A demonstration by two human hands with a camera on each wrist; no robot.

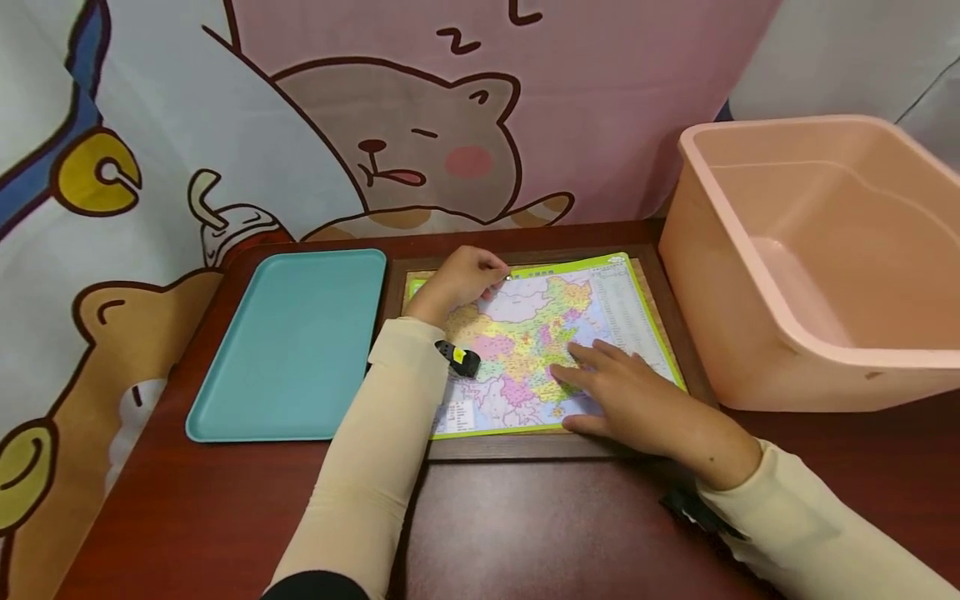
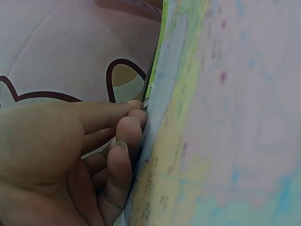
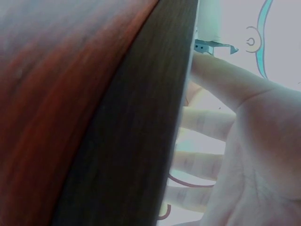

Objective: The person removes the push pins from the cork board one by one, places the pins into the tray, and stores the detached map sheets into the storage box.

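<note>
On the dark red table, closest to the person, two arms in cream sleeves reach out toward a colorful map. That map is a flat sheet with a bright green edge, and it lies inside a dark wooden frame in the middle of the table.

The right hand rests flat on the near right part of the map. Its fingers are straight and a little spread, and they press down on the sheet. From the right wrist view, the fingers look long and open beside the dark frame, with small gaps between them.

The left hand is farther away, at the far left corner of the map. Its fingers are curled and bunched close together. In the left wrist view, the fingertips touch the map right at its green edge. I cannot tell if they pinch the edge or only push on it. A small black and yellow thing is strapped at the left wrist, above the map.

Left of the map, just beside the frame, lies a teal tray. Right of the map stands a big pink plastic tub. Behind the map, at the back of the table, hangs a cloth with a sleepy cartoon bear.
</note>
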